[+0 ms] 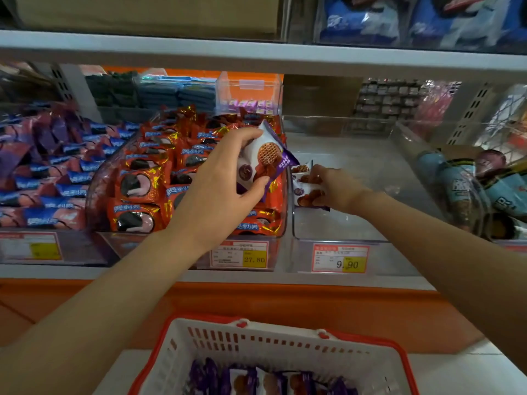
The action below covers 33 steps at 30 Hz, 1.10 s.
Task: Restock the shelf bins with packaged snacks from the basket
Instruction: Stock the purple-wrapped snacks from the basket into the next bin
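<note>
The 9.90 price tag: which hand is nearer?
Right. The right hand is in the clear bin above the price tag; the left hand holds a packet further left.

The left hand hides part of its waffle packet, the right hand covers packets under it; the basket below runs out of view.

Left hand and right hand are bare, forearms too.
</note>
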### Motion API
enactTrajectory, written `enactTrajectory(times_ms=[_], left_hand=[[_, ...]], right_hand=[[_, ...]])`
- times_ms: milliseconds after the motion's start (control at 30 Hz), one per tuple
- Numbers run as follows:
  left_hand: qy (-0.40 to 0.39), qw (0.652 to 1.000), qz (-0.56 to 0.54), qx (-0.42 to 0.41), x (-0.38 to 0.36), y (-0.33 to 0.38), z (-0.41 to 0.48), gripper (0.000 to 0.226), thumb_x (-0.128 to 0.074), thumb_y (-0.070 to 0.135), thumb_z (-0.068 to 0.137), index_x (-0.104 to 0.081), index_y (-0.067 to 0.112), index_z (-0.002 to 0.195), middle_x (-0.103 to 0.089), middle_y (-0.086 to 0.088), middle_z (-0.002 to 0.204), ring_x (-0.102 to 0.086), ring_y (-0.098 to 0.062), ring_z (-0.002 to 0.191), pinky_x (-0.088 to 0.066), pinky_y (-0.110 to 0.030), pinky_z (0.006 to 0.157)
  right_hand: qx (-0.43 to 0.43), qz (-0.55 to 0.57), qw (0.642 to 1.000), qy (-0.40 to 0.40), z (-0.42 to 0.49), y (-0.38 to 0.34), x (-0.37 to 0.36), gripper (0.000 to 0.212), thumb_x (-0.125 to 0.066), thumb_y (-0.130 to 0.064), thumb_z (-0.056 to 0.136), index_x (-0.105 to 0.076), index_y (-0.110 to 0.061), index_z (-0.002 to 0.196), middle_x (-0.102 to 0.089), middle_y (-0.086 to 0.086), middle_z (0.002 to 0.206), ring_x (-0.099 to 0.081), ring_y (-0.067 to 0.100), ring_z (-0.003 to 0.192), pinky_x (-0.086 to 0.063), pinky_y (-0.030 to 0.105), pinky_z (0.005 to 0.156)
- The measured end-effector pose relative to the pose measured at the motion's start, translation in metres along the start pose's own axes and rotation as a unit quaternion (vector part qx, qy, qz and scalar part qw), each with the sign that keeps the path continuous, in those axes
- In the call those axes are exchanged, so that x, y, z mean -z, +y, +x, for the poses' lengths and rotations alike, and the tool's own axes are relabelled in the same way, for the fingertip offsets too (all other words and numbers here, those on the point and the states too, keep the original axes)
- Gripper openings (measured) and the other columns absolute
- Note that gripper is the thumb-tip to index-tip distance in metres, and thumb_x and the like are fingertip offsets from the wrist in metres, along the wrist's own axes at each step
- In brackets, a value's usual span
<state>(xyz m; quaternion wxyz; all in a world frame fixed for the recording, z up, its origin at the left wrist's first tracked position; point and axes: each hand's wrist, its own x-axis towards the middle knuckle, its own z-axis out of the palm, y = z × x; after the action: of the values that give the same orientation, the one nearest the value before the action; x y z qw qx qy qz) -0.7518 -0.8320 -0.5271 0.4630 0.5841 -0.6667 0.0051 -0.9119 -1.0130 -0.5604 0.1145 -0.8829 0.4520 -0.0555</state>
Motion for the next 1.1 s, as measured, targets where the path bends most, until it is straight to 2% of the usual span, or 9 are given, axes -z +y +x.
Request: enactTrajectory(times_ms=[67, 267, 367, 500, 600, 767, 933, 1033, 1100], left_hand=[[-0.002, 1.0, -0.016, 0.005, 0.0, -0.003, 0.003, 0.053, -0.067, 0.014, 0.087, -0.04, 0.022, 0.132, -0.045, 0.019, 0.116, -0.05, 0.013, 0.102, -0.041, -0.004, 0.089], [-0.011, 1.0, -0.011, -0.006, 0.002, -0.006, 0.009, 0.056, -0.069, 0.012, 0.085, -0.041, 0.017, 0.134, -0.047, 0.012, 0.12, -0.052, -0.003, 0.109, -0.043, -0.007, 0.091], [-0.015, 1.0, -0.006, -0.013, 0.002, -0.004, 0.011, 0.056, -0.07, 0.011, 0.084, -0.042, 0.016, 0.133, -0.046, 0.012, 0.118, -0.051, 0.0, 0.104, -0.039, 0.001, 0.085], [-0.012, 1.0, 0.0, -0.021, 0.002, -0.004, 0.012, 0.055, -0.07, 0.01, 0.084, -0.045, 0.015, 0.133, -0.044, 0.01, 0.12, -0.049, 0.006, 0.1, -0.036, 0.002, 0.086], [-0.003, 1.0, 0.011, -0.024, 0.001, -0.002, 0.013, 0.055, -0.07, 0.009, 0.083, -0.047, 0.013, 0.132, -0.044, 0.006, 0.12, -0.041, 0.007, 0.105, -0.035, 0.003, 0.086], [-0.004, 1.0, 0.019, -0.018, 0.002, 0.004, 0.014, 0.055, -0.072, 0.01, 0.082, -0.049, 0.014, 0.132, -0.045, 0.008, 0.118, -0.04, 0.006, 0.106, -0.034, 0.002, 0.087], [-0.001, 1.0, 0.026, -0.015, 0.005, 0.01, 0.012, 0.057, -0.073, 0.008, 0.081, -0.05, 0.016, 0.132, -0.046, 0.01, 0.118, -0.04, 0.008, 0.107, -0.032, 0.002, 0.09], [0.017, 0.999, 0.032, -0.004, 0.005, 0.014, 0.012, 0.056, -0.075, 0.007, 0.079, -0.051, 0.014, 0.129, -0.047, 0.011, 0.118, -0.038, 0.01, 0.109, -0.029, 0.005, 0.089], [0.036, 0.998, 0.054, -0.01, 0.005, 0.017, 0.013, 0.053, -0.077, 0.006, 0.076, -0.056, 0.01, 0.124, -0.045, 0.008, 0.113, -0.037, 0.008, 0.104, -0.027, 0.007, 0.087]], right_hand=[[0.014, -0.053, 0.998, 0.001, 0.006, 0.003, -0.001, 0.052, -0.069, -0.03, 0.085, -0.046, -0.013, 0.129, -0.057, 0.01, 0.125, -0.055, 0.026, 0.109, -0.041, 0.029, 0.081], [0.053, -0.207, 0.977, 0.022, 0.034, 0.003, -0.006, 0.054, -0.064, -0.04, 0.086, -0.044, -0.015, 0.129, -0.058, 0.011, 0.122, -0.058, 0.03, 0.106, -0.049, 0.039, 0.087], [0.057, -0.238, 0.969, 0.031, 0.041, 0.002, -0.01, 0.055, -0.063, -0.036, 0.087, -0.043, -0.015, 0.133, -0.055, 0.012, 0.121, -0.058, 0.031, 0.106, -0.049, 0.039, 0.085], [0.066, -0.296, 0.951, 0.056, 0.039, 0.001, -0.009, 0.059, -0.061, -0.041, 0.088, -0.039, -0.016, 0.137, -0.049, 0.01, 0.124, -0.056, 0.03, 0.106, -0.045, 0.037, 0.08], [0.084, -0.339, 0.934, 0.077, 0.035, 0.0, -0.006, 0.062, -0.063, -0.039, 0.087, -0.038, -0.016, 0.139, -0.042, 0.011, 0.13, -0.046, 0.028, 0.117, -0.042, 0.036, 0.088], [0.063, -0.176, 0.982, 0.04, 0.031, -0.003, -0.008, 0.058, -0.064, -0.033, 0.087, -0.041, -0.012, 0.136, -0.045, 0.014, 0.122, -0.058, 0.034, 0.101, -0.048, 0.041, 0.084], [0.063, -0.051, 0.996, 0.041, 0.022, -0.003, -0.006, 0.05, -0.065, -0.02, 0.087, -0.044, -0.012, 0.131, -0.046, 0.012, 0.126, -0.057, 0.031, 0.103, -0.046, 0.039, 0.087], [0.038, 0.029, 0.995, 0.093, 0.005, -0.003, -0.004, 0.052, -0.063, -0.009, 0.087, -0.042, -0.013, 0.133, -0.044, 0.01, 0.134, -0.057, 0.028, 0.108, -0.048, 0.039, 0.09], [0.018, 0.139, 0.978, 0.157, -0.012, -0.012, 0.003, 0.047, -0.058, -0.002, 0.088, -0.043, -0.013, 0.132, -0.046, 0.008, 0.133, -0.058, 0.025, 0.104, -0.05, 0.038, 0.089]])
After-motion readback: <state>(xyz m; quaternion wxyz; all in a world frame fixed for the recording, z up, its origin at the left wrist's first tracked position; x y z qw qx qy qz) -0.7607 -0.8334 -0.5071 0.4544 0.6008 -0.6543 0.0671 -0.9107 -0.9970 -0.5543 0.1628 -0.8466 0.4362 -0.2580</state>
